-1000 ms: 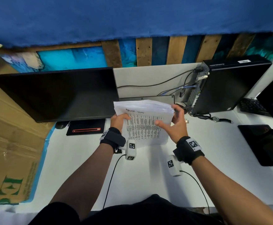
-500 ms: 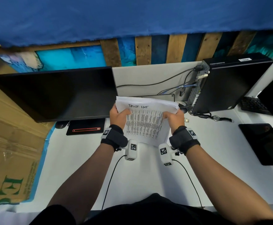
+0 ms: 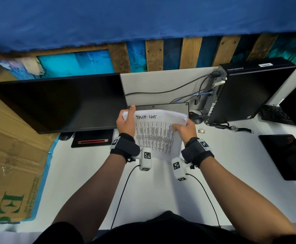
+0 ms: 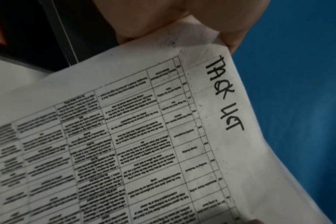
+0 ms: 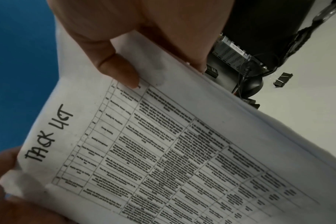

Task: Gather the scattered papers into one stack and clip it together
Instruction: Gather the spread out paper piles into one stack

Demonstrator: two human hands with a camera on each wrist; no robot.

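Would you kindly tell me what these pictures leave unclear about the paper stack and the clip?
- Table text on the paper stack: blurred in all views, only the handwritten heading shows.
- Sheet count: edges too fine in the right wrist view.
- Left hand fingers behind the stack: hidden by paper.
- Binder clip: too small in the head view for detail.

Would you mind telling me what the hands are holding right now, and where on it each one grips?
Both hold the paper stack: left hand at its top-left corner, right hand on its right edge.
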